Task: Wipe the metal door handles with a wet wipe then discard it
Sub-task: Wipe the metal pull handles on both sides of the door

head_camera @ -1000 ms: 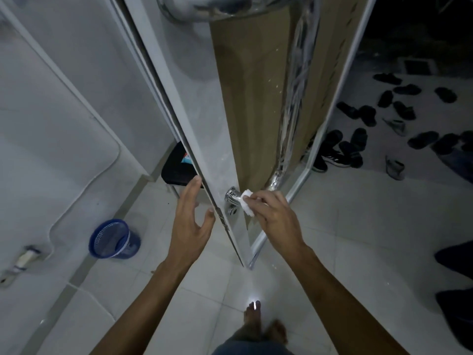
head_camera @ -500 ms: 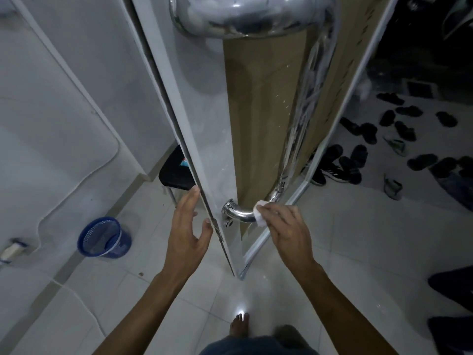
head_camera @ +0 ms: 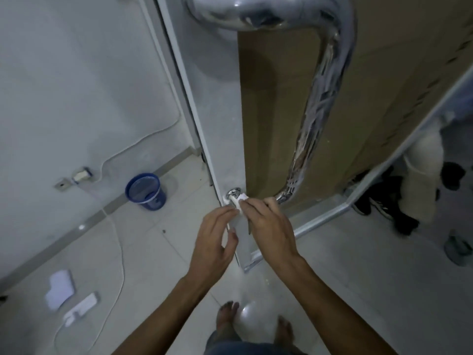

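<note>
A long chrome door handle (head_camera: 318, 103) runs down the brown-panelled door, curving into the door at its lower end. My right hand (head_camera: 268, 226) pinches a small white wet wipe (head_camera: 241, 199) against the handle's lower mount (head_camera: 233, 193). My left hand (head_camera: 215, 239) rests against the door's white edge (head_camera: 217, 124) just below the mount, fingers curled around the edge. The wipe is mostly hidden under my right fingers.
A blue mesh bin (head_camera: 146, 190) stands on the tiled floor by the left wall. A white cable (head_camera: 117, 239) trails across the floor to a power strip (head_camera: 82, 308). Shoes (head_camera: 378, 201) lie beyond the door. My bare feet (head_camera: 227, 316) are below.
The view has swung closer and lower. My right hand slid the wipe back along the handle's lower bend to the mount. My left hand stays at the door edge.
</note>
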### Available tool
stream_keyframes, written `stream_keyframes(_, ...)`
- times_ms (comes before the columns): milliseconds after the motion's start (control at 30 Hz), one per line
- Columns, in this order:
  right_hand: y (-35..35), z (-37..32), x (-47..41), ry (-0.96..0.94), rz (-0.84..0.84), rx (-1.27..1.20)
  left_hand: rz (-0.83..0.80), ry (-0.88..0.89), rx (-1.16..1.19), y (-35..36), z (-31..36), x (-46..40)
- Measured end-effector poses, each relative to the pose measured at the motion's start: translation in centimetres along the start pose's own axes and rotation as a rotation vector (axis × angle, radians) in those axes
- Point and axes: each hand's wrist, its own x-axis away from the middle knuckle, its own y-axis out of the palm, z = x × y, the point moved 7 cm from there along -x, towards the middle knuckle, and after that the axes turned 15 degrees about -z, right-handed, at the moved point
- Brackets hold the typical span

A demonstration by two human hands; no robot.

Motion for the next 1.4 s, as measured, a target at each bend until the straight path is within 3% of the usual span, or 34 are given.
stream_keyframes(167, -0.3, 1.5, 0.7, 0.104, -0.193, -0.178, -0.052, -0.108, 0.054, 2.4, 1.4, -0.2)
stream_keyframes(400, -0.5, 1.9, 0.6, 0.133, -0.198, -0.228, -0.126, -0.197, -0.102, 3.4, 1.3, -0.6)
stream_keyframes(567, -0.4, 2.5, 1.1, 0.024, -0.185, -0.301, -0.140, -0.142, -0.267, 3.5, 1.3, -1.3)
stream_keyframes(900, -4.2, 4.3, 3.3, -0.339, 0.173, -0.320, -0.234, -0.136, -0.460, 4.0, 2.5, -4.7)
stream_keyframes(1167, -4.0, 8.2, 5.0, -0.528, 0.027, -0.400, -0.255, -0.303, -0.386, 6.3, 2.1, -1.5)
stream_keyframes(1400, -4.3, 14.3, 2.7, -0.349, -0.057, -0.696, -0.117, -0.402, -0.129, 6.6, 6.5, -5.8)
